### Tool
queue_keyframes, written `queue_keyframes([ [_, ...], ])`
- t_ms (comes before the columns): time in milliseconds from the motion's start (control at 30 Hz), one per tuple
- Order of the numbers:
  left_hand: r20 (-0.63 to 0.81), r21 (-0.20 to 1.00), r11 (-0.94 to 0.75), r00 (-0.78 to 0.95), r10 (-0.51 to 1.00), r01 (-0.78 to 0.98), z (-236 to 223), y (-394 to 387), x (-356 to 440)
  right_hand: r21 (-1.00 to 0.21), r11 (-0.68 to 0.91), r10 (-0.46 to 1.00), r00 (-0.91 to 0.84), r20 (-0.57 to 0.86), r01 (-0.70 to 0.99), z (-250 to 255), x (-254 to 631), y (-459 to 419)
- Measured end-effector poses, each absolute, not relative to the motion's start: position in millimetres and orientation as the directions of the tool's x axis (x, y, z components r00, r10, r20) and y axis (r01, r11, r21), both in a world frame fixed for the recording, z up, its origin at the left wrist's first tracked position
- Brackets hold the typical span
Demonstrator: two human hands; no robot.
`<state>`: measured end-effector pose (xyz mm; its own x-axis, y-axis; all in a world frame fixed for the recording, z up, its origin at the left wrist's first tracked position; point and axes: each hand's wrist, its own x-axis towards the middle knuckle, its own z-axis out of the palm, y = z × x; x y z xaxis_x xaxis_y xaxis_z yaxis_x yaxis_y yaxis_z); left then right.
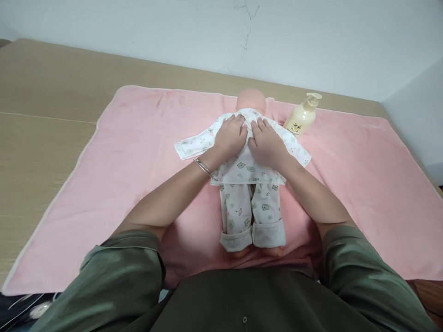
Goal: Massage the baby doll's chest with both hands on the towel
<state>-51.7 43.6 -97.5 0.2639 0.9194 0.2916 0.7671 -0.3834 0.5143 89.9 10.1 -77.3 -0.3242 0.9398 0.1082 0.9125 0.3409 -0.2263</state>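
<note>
A baby doll [251, 100] lies stretched out, its round head away from me. It wears a white printed shirt [238, 171] with the sleeves spread to both sides. White printed trousers [266, 203] with turned-up cuffs cover its legs, and the feet poke out below. My left hand [231, 137] rests on the left upper part of the shirt, fingers laid out toward the collar. Opposite it, my right hand [268, 142] lies on the right upper part, fingers stretched out and pointing inward. The fingertips of both hands touch the cloth near the collar.
Under the doll a pink blanket [145, 138] covers much of the wooden table [51, 83]. A pale yellow pump bottle [302, 117] is beside the doll's right-hand sleeve. Behind the table rises a white wall [194, 37] with a crack. Dark items [24, 309] show at the lower left.
</note>
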Motion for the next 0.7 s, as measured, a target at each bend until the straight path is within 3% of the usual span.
queue_keyframes([
  [133, 0.360, 0.458, -0.412, 0.260, 0.896, 0.788, -100, 24, -40, -0.331, 0.241, 0.970, -0.236, 0.055, 0.912, -76, 100, 30],
  [233, 0.398, 0.438, -0.433, 0.262, 0.879, 0.788, -99, 13, -36, -0.306, 0.198, 0.980, -0.190, 0.058, 0.931, -76, 99, 34],
  [467, 0.257, 0.594, -0.269, 0.139, 0.957, 0.758, -97, 36, -49, -0.253, 0.235, 0.970, -0.211, 0.120, 0.939, -73, 84, 1],
  [600, 0.278, 0.575, -0.274, 0.132, 0.952, 0.771, -105, 42, -50, -0.217, 0.291, 0.956, -0.273, 0.112, 0.932, -67, 82, -9],
  [700, 0.295, 0.561, -0.300, 0.152, 0.943, 0.772, -111, 41, -48, -0.263, 0.273, 0.962, -0.261, 0.082, 0.925, -67, 88, 3],
])
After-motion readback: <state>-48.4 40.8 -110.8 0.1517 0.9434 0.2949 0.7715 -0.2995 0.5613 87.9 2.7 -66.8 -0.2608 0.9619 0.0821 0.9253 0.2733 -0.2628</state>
